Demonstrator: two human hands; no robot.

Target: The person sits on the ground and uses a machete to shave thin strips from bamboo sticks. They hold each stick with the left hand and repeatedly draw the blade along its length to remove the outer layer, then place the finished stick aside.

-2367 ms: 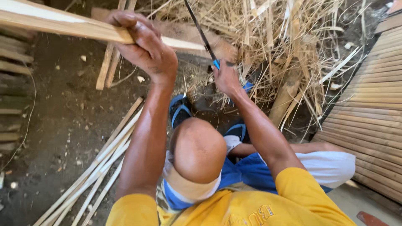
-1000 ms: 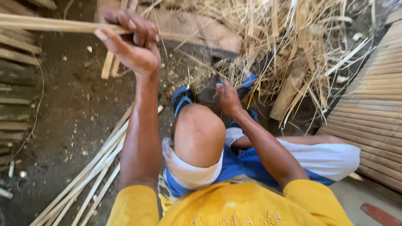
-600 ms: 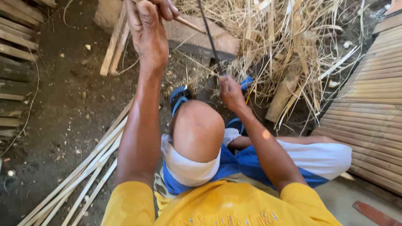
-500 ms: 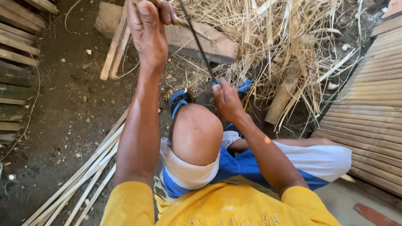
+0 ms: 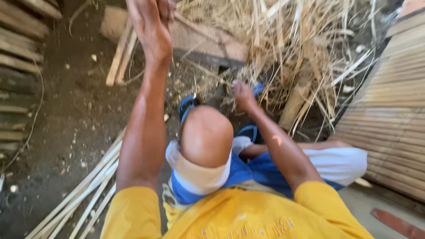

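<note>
Dirt floor (image 5: 66, 110) fills the left of my view, dark and littered with chips, and a heap of dry straw-coloured shavings (image 5: 287, 40) piles up ahead against a flat stone slab (image 5: 208, 42). A bundle of thin split strips (image 5: 84, 194) lies diagonally on the floor at lower left, and a stack of slats (image 5: 389, 115) leans in from the right.

I see my left hand (image 5: 152, 26) raised high at the top edge, arm stretched straight out. Its fingers look curled around something thin, but the top of the frame cuts them off and motion blur smears the rest, so I cannot tell what that grip has, or whether it is truly clenched. Two short sticks (image 5: 119, 55) lie on the floor just below it, their long axis running up and down the view, leaning slightly right at the top.

My right hand (image 5: 242, 94) is low, near the edge of the shavings and just beyond my bent knee (image 5: 207, 135), next to a blue sandal (image 5: 188, 104). Its fingers are bunched and pointing down into the straw, and I cannot make out anything held in them.

Of the two, the left hand is nearer the sticks, which lie below and a little left of it; the right is well apart from them
</note>
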